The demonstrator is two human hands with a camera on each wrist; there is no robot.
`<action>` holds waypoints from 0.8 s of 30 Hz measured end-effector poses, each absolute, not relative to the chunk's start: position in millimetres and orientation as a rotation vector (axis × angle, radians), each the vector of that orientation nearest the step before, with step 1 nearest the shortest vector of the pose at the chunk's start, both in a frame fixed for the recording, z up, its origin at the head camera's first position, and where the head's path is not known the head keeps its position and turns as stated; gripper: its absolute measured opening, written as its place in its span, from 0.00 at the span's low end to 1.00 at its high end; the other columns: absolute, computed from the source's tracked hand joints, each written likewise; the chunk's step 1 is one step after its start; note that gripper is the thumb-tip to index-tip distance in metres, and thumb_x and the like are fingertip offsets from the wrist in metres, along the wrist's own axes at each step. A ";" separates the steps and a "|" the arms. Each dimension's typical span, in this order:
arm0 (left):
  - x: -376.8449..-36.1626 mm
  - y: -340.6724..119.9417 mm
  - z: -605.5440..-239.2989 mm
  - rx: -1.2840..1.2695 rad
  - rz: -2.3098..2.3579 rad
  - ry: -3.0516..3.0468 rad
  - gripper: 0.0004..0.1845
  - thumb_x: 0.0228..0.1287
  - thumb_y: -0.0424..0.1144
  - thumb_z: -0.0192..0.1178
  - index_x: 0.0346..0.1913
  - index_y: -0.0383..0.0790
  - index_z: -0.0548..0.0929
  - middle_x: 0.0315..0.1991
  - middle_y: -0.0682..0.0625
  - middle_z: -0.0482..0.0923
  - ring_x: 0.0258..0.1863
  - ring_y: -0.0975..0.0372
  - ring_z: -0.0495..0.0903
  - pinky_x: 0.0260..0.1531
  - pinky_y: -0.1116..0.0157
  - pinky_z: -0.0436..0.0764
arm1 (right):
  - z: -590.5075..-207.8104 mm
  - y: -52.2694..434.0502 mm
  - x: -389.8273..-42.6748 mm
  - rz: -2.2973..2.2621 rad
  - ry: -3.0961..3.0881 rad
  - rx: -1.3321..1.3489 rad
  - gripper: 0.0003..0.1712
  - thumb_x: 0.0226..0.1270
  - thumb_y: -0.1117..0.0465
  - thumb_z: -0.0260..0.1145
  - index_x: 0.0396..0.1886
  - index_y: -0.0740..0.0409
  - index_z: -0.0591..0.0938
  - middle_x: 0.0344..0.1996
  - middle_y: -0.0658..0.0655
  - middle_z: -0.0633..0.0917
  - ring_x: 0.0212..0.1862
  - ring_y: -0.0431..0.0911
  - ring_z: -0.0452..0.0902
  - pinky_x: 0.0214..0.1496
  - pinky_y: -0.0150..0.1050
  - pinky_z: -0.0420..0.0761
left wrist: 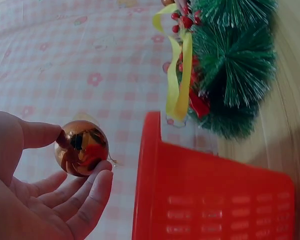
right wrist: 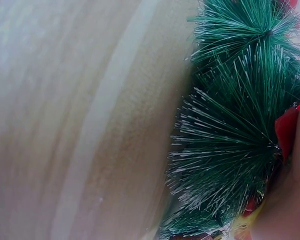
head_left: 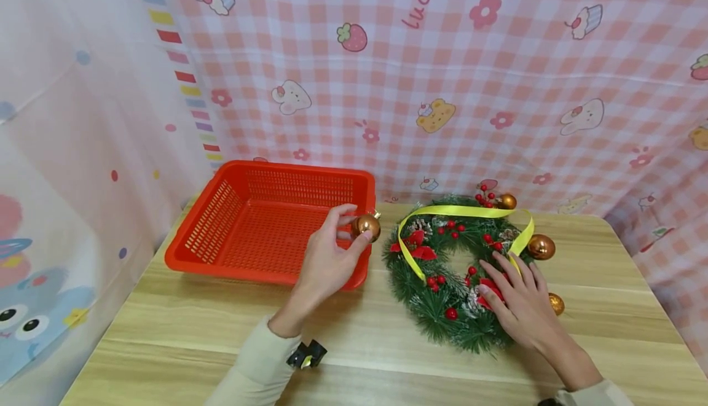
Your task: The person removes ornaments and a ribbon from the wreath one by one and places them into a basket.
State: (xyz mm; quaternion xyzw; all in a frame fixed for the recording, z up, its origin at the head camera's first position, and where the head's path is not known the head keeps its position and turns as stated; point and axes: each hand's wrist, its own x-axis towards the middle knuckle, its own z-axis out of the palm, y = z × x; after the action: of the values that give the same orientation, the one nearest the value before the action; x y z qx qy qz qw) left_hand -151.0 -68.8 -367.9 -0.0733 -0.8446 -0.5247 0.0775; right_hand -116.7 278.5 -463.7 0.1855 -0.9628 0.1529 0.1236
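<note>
Pink checked cloth backed the wooden surface (head_left: 359, 332). Left hand (head_left: 326, 265) pinched a gold bauble (head_left: 367, 226) over the right rim of the red basket (head_left: 232, 209). Right hand (head_left: 522, 308), fingers spread, pressed flat on the wreath (head_left: 437, 308) beside it.

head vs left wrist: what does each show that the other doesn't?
Only head: the right hand resting flat on the green pine wreath, the wooden table, and gold balls still on the wreath.
Only left wrist: the palm side of the left hand, fingertips pinching.
Both: shiny gold ball ornament, red plastic basket, yellow ribbon.
</note>
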 end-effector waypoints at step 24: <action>-153.4 -108.0 -372.7 -0.117 -1.506 -2.551 0.25 0.66 0.43 0.65 0.64 0.46 0.73 0.55 0.47 0.82 0.41 0.58 0.82 0.36 0.60 0.81 | -463.9 278.8 -115.2 0.449 -2.795 0.547 0.28 0.78 0.49 0.52 0.70 0.58 0.70 0.71 0.67 0.64 0.71 0.69 0.51 0.69 0.69 0.44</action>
State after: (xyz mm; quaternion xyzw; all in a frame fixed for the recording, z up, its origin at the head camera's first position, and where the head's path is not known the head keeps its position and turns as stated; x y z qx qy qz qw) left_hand -153.4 -108.0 -372.7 -0.0392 -0.8570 -0.5061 0.0884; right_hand -115.2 278.8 -463.9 0.1881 -0.9613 0.1546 0.1290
